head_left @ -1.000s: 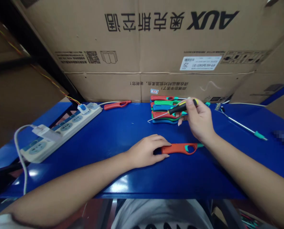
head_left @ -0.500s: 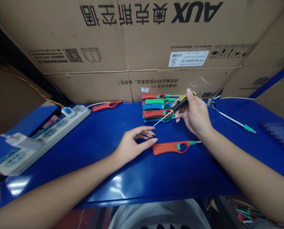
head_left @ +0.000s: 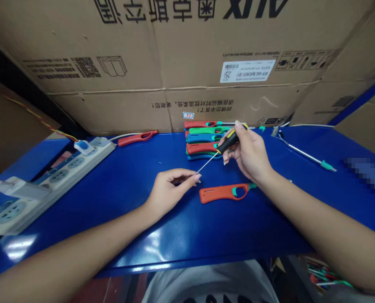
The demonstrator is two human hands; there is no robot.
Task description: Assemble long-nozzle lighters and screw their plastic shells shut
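A screwdriver (head_left: 228,141) with a black and yellow handle slants down to the left, my right hand (head_left: 252,153) closed around its handle. At the end of its thin shaft, the thumb and fingers of my left hand (head_left: 170,189) are pinched together. Whatever small thing lies between those fingertips is too small to make out. Just right of my left hand, an orange-red lighter (head_left: 217,194) with a green trigger and collar lies on the blue table (head_left: 175,235). My right forearm covers the end of its metal tube.
Behind the hands lies a stack of long lighters (head_left: 202,138) in red, green and blue. A red lighter casing (head_left: 137,138) is at the back left, a metal tube (head_left: 307,155) at the right. A power strip (head_left: 45,187) runs along the left; a cardboard box (head_left: 175,54) stands behind.
My left thumb and fingers have closed together at the screwdriver's tip. My right hand has moved slightly left and down with the screwdriver. The camera view has tilted a little.
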